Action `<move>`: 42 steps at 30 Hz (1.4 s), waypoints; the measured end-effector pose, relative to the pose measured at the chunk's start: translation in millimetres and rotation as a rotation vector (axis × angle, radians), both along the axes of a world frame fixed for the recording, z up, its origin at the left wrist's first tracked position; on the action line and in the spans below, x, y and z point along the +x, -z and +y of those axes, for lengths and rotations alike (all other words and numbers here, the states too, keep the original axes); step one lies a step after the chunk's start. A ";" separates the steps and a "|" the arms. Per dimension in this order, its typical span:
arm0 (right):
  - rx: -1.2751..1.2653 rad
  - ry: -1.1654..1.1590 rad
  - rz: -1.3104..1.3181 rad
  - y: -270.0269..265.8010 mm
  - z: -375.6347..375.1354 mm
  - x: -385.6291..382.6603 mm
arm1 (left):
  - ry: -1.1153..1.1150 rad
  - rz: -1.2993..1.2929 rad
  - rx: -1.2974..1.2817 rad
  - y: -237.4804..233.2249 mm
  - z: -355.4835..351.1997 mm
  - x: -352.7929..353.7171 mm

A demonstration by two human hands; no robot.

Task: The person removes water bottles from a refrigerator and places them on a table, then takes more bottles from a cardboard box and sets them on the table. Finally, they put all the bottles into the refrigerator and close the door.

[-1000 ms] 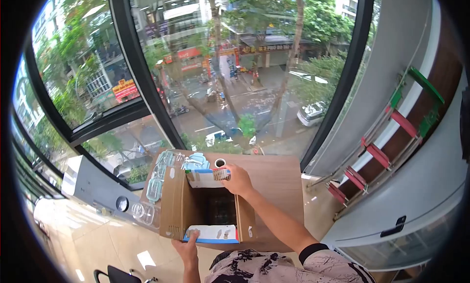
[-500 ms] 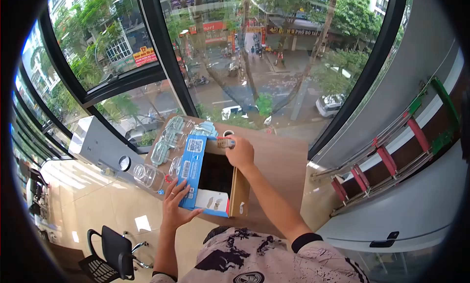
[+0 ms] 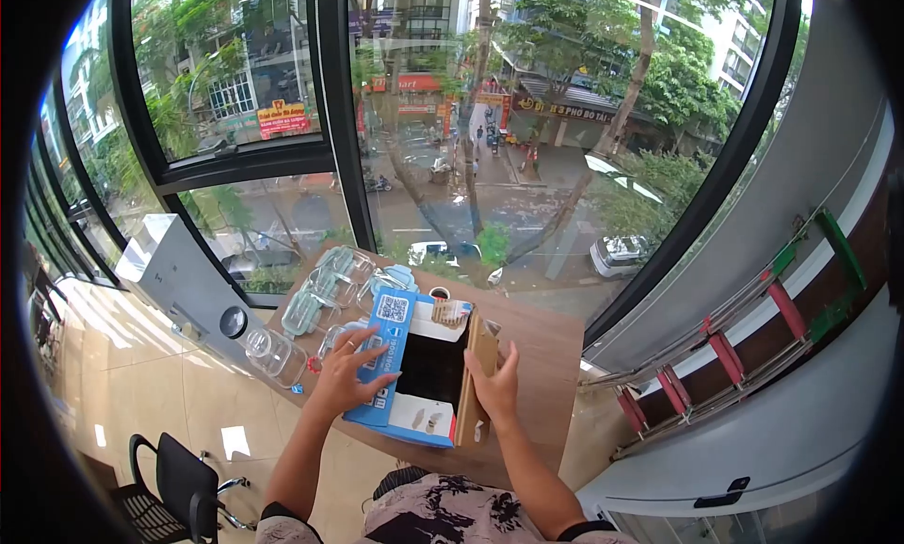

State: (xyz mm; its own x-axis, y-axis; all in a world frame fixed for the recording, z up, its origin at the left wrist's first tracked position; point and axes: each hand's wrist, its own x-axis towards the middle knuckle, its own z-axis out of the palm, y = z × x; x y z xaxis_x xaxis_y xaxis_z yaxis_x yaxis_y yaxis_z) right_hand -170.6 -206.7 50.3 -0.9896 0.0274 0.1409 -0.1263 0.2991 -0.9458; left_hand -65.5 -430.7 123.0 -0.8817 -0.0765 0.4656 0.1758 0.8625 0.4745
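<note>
A blue cardboard box (image 3: 381, 401) lies on the wooden table (image 3: 539, 356), its top open onto a dark inside. White flaps show at its far and near ends, and a brown flap (image 3: 468, 393) stands along its right side. My left hand (image 3: 350, 373) rests with spread fingers at the box's blue left side. At the right side, my right hand (image 3: 494, 386) touches the brown flap, thumb and fingers apart. Several clear containers with pale green lids (image 3: 325, 290) stand left of and behind the box.
A clear jar (image 3: 275, 354) with a dark lid lies at the table's left edge. A small round cup (image 3: 440, 293) is behind the box. Tall windows rise beyond the table. A black chair (image 3: 186, 478) is at lower left, a folded rack (image 3: 725, 356) at right.
My right hand has left the far end flap and come down to the box's right side. The far white flap now shows folded outward. My left hand has moved up the blue side. The view has shifted.
</note>
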 end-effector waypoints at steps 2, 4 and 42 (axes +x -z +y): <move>-0.087 -0.067 -0.232 6.6 18.9 11.9 | -0.025 -0.109 -0.013 4.9 -6.7 -2.2; -0.266 -0.316 -0.429 13.3 33.6 17.3 | 0.078 -0.160 0.169 7.7 -12.6 -9.5; 0.506 -0.262 0.172 -36.5 -33.6 59.7 | 0.149 -0.089 0.050 43.7 -5.9 -28.4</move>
State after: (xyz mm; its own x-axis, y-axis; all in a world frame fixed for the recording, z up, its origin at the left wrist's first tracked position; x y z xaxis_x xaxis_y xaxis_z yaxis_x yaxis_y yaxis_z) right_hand -110.9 -240.3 86.8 -0.9161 -0.3271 0.2320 -0.3959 0.6458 -0.6528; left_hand -93.9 -436.6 79.3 -0.9224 0.0372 0.3844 0.2555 0.8051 0.5353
